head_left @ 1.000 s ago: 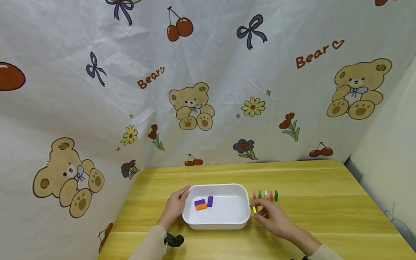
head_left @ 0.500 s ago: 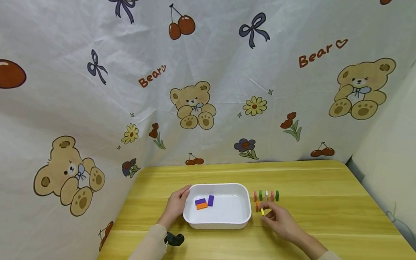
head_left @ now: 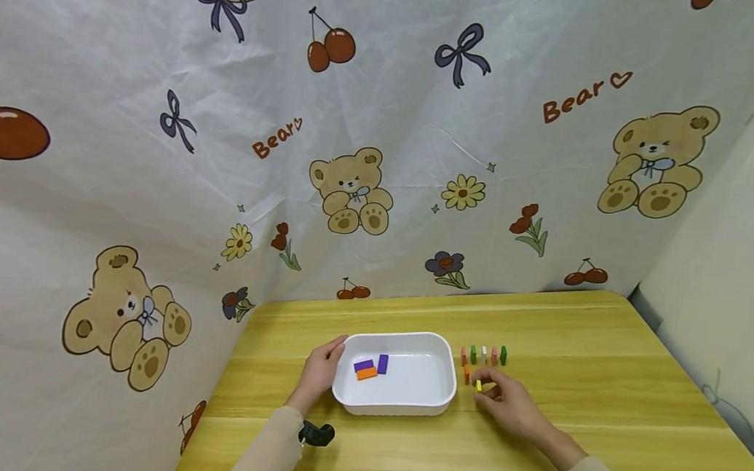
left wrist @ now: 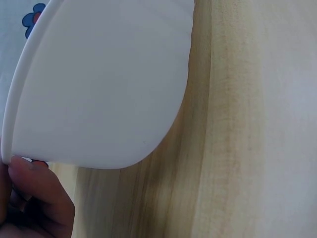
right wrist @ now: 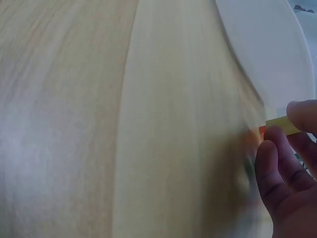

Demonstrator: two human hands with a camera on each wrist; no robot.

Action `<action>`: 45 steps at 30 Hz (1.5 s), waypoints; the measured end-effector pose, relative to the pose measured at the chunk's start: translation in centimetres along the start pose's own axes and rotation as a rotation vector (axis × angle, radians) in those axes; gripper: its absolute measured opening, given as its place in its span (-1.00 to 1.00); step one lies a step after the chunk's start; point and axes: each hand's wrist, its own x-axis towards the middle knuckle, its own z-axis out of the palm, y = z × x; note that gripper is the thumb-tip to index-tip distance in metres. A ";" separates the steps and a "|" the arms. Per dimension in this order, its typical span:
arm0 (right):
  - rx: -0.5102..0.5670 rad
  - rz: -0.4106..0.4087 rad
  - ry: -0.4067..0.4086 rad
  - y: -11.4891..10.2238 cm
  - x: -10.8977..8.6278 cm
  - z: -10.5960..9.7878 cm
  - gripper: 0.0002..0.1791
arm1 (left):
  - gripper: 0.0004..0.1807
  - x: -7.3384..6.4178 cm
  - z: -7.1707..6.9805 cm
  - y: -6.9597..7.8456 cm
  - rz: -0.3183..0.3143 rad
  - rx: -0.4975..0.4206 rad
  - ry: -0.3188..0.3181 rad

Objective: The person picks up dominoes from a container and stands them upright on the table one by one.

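A white plastic tub (head_left: 397, 410) rests on the wooden table, and my left hand (head_left: 320, 370) grips its left rim between thumb and fingers. In the left wrist view the thumb (left wrist: 42, 183) presses against the tub's wall (left wrist: 104, 89). To the right of the tub, my right hand (head_left: 510, 404) pinches a small yellow block (head_left: 479, 387) between thumb and fingertips. The right wrist view shows this yellow block (right wrist: 282, 125) held lengthwise. An orange block (head_left: 467, 374) stands upright just left of those fingertips. Inside the tub lie two purple blocks (head_left: 383, 364) and an orange one (head_left: 366, 373).
Behind the right hand several small blocks stand upright in a row: pink (head_left: 463, 356), green (head_left: 473, 354), white (head_left: 483, 355), another pink and another green (head_left: 503, 355). A bear-printed cloth (head_left: 418, 121) hangs behind the table (head_left: 401, 456). A pale wall rises at the right.
My right hand has moved right with the yellow block, away from the tub's edge, uncovering the standing orange block. The left hand keeps its grip on the rim.
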 end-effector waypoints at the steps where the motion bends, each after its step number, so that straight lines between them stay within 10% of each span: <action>1: -0.006 0.005 0.004 0.1 0.0 0.0 -0.71 | -0.59 0.0 0.0 0.0 -0.001 0.000 -0.001; 45: 0.043 0.158 0.022 1.6 3.0 0.5 -0.58 | -0.60 0.5 0.2 -0.5 -0.029 -0.020 0.002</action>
